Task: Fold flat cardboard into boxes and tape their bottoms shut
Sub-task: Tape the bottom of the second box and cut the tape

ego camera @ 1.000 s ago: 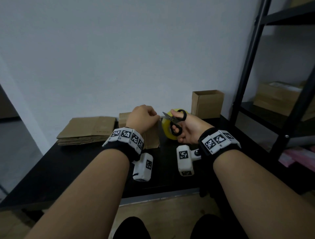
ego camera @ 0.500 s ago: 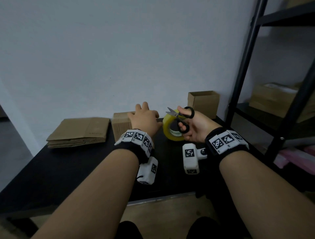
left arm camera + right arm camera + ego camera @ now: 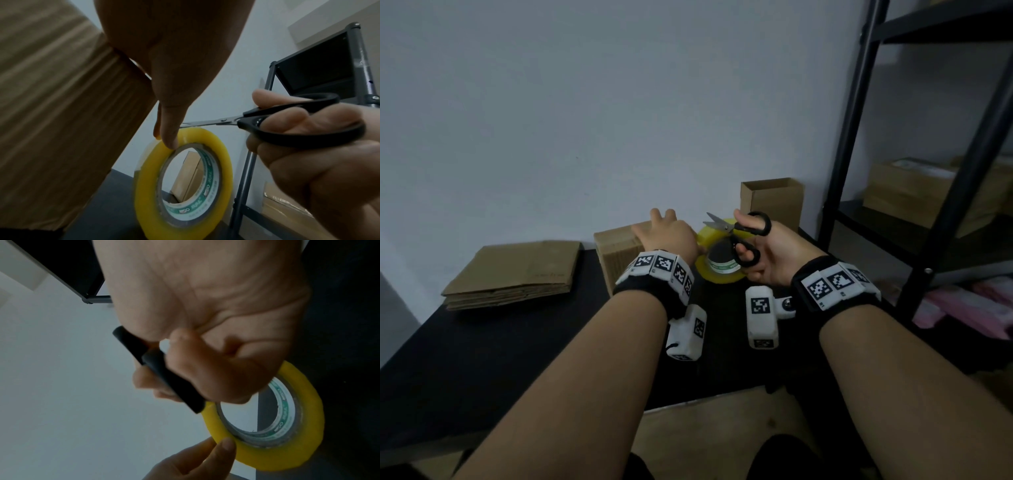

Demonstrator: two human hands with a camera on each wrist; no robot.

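Note:
A small brown cardboard box (image 3: pixel 616 253) stands on the black table (image 3: pixel 500 359). My left hand (image 3: pixel 671 240) lies over its right top edge with fingers stretched out. Its thumb (image 3: pixel 170 141) and a finger behind it pinch the rim of the yellow tape roll (image 3: pixel 717 277), which stands on edge just right of the box. My right hand (image 3: pixel 780 253) grips black-handled scissors (image 3: pixel 751 226) above the roll. The blades point left and are slightly apart. The wrist views show the roll (image 3: pixel 308 402) under the right hand and the scissors (image 3: pixel 287 139) close to the left thumb.
A stack of flat cardboard (image 3: pixel 517 274) lies at the table's back left. An open folded box (image 3: pixel 777 202) stands against the wall behind the roll. A black shelf rack (image 3: pixel 849 137) holding boxes (image 3: pixel 914 192) borders the table on the right.
My left hand opened from a fist, spread over the box top, then shifted right to the tape roll. The right hand with the scissors rose slightly and stayed by the roll.

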